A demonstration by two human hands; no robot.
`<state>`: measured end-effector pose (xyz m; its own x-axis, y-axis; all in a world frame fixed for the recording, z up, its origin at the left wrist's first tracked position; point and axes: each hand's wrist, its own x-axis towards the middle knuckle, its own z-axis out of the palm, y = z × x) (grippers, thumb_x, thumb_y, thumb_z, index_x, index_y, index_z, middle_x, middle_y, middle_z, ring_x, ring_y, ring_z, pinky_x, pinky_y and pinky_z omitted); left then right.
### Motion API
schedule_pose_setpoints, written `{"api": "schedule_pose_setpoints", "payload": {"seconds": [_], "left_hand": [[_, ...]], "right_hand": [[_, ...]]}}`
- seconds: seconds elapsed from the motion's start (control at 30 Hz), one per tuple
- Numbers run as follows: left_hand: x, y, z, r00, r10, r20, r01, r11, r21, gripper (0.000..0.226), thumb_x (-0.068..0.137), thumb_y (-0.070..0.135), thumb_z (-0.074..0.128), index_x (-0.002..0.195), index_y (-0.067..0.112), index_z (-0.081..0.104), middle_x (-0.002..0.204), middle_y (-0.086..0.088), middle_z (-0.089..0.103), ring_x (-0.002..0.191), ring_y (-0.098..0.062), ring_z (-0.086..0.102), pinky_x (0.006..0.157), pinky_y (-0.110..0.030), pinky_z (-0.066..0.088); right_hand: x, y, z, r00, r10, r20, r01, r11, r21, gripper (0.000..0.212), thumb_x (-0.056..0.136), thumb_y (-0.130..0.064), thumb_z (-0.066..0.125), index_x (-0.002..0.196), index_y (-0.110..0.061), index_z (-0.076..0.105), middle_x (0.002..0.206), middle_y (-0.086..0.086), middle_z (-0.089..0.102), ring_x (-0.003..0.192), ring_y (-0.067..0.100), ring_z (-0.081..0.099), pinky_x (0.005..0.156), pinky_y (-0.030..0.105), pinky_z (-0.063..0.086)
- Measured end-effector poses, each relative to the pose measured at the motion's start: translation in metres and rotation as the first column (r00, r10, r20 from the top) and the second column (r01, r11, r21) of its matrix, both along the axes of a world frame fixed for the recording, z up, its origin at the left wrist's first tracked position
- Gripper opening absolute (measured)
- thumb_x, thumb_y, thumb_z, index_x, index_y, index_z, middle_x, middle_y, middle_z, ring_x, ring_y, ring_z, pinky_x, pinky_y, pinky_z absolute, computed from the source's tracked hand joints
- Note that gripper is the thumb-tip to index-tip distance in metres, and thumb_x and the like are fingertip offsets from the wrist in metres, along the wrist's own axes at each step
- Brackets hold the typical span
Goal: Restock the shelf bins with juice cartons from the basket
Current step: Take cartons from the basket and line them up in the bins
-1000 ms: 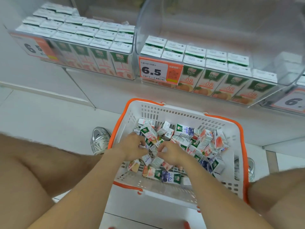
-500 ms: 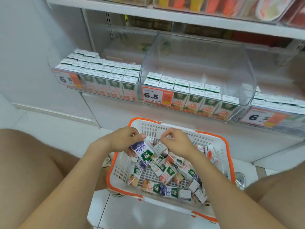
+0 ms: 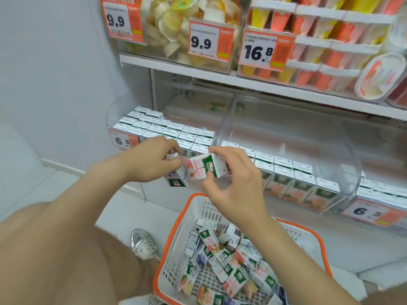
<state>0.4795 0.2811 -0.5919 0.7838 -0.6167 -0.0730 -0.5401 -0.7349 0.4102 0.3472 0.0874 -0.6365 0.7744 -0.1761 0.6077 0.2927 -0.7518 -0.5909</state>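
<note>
Upper shelf [image 3: 253,83]: packaged goods, tags 9.9, 9.9, 16.8.

Lower shelf, left to right:
- Left bin [image 3: 114,111]: packed with white-topped cartons in tight rows, 6.5 tag on the front.
- Left hand [image 3: 152,159]: raised in front of that bin, fingers curled round a blue-and-white carton [image 3: 177,178], which hangs below the fist.
- Pink-and-green carton [image 3: 206,169]: in the air, tilted on its side, just beside the blue one. Contact between the two unclear.
- Right hand [image 3: 233,183]: pinches that pink-and-green carton, thumb under, fingers over the top.
- Middle bin [image 3: 308,137]: clear, curved wall, green-and-orange cartons in rows along its front, behind the right hand.
- Right bin [image 3: 374,225]: partly in frame, white tops, 6.5 tag.

Floor:
- Silver shoe [image 3: 143,243], just left of the basket.
- Basket [image 3: 169,245]: white, orange rim, below the right forearm. Loose cartons [image 3: 222,258] piled inside, mixed colours, lying at all angles.

Both held cartons are above the basket, level with the bin fronts.
</note>
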Motion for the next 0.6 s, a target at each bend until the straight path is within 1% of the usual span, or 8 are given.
{"api": "schedule_pose_setpoints", "payload": {"seconds": [0.07,0.1,0.2,0.27,0.37,0.47,0.53,0.6], "left_hand": [[0.016,0.010,0.005,0.997,0.056,0.052,-0.053,0.997,-0.049,0.063,0.080,0.059,0.041,0.128,0.026,0.065,0.121,0.001,0.060,0.111,-0.017,0.056,0.098,-0.040,0.048],[0.023,0.014,0.006,0.995,0.077,0.061,-0.072,0.995,-0.071,0.067,0.080,0.060,0.039,0.133,0.026,0.063,0.126,0.001,0.058,0.115,-0.016,0.053,0.101,-0.040,0.046],[0.040,0.022,0.004,0.992,0.112,0.057,-0.104,0.986,-0.130,0.065,0.083,0.054,0.040,0.137,0.026,0.061,0.135,-0.002,0.057,0.119,-0.016,0.052,0.100,-0.036,0.043],[0.051,0.025,0.000,0.991,0.127,0.033,-0.122,0.985,-0.122,0.062,0.086,0.050,0.041,0.140,0.026,0.060,0.143,-0.002,0.055,0.127,-0.018,0.050,0.104,-0.036,0.042],[0.065,0.027,-0.001,0.992,0.121,-0.029,-0.122,0.992,-0.045,0.060,0.090,0.048,0.043,0.145,0.029,0.057,0.152,0.000,0.051,0.140,-0.019,0.044,0.113,-0.037,0.037],[0.076,0.026,0.000,0.986,0.118,-0.118,-0.120,0.993,-0.012,0.045,0.094,0.045,0.047,0.132,0.032,0.067,0.139,0.003,0.060,0.124,-0.022,0.060,0.106,-0.039,0.049],[0.083,0.027,-0.001,0.979,0.127,-0.160,-0.135,0.990,-0.038,0.034,0.096,0.037,0.050,0.122,0.029,0.071,0.128,0.000,0.064,0.108,-0.024,0.068,0.092,-0.042,0.060],[0.088,0.026,-0.002,0.973,0.138,-0.185,-0.152,0.986,-0.065,0.038,0.094,0.037,0.049,0.114,0.015,0.072,0.120,-0.013,0.066,0.096,-0.025,0.070,0.077,-0.040,0.064]], "right_hand": [[0.020,0.009,0.011,0.997,-0.027,0.070,0.027,1.000,-0.004,0.048,0.084,-0.006,0.074,0.131,-0.013,0.067,0.123,0.000,0.065,0.114,0.009,0.061,0.100,0.013,0.040],[0.033,0.012,0.016,0.995,-0.024,0.096,0.027,0.999,-0.028,0.048,0.086,-0.005,0.073,0.133,-0.013,0.065,0.125,0.001,0.065,0.116,0.011,0.061,0.101,0.015,0.042],[0.078,0.015,0.024,0.992,0.008,0.126,0.026,0.964,-0.266,0.047,0.093,-0.006,0.067,0.139,-0.012,0.061,0.127,0.006,0.062,0.117,0.023,0.060,0.101,0.032,0.049],[0.114,0.015,0.027,0.996,0.013,0.094,0.027,0.909,-0.415,0.047,0.096,-0.008,0.064,0.141,-0.014,0.058,0.128,0.008,0.060,0.112,0.029,0.060,0.092,0.040,0.053],[0.171,0.018,0.028,0.999,-0.047,-0.005,0.038,0.869,-0.493,0.041,0.101,-0.013,0.059,0.142,-0.017,0.054,0.127,0.011,0.058,0.097,0.037,0.063,0.075,0.047,0.055],[0.222,0.022,0.024,0.976,-0.124,-0.177,0.016,0.857,-0.515,0.043,0.100,-0.007,0.059,0.140,-0.020,0.050,0.123,0.013,0.058,0.092,0.044,0.062,0.075,0.048,0.053],[0.250,0.023,0.017,0.948,-0.123,-0.295,-0.021,0.897,-0.442,0.041,0.101,-0.009,0.059,0.140,-0.020,0.051,0.122,0.015,0.060,0.101,0.044,0.060,0.081,0.046,0.050],[0.273,0.023,0.007,0.902,-0.054,-0.428,-0.111,0.929,-0.352,0.042,0.103,-0.014,0.058,0.144,-0.023,0.050,0.132,0.016,0.059,0.116,0.041,0.057,0.091,0.046,0.050]]}}
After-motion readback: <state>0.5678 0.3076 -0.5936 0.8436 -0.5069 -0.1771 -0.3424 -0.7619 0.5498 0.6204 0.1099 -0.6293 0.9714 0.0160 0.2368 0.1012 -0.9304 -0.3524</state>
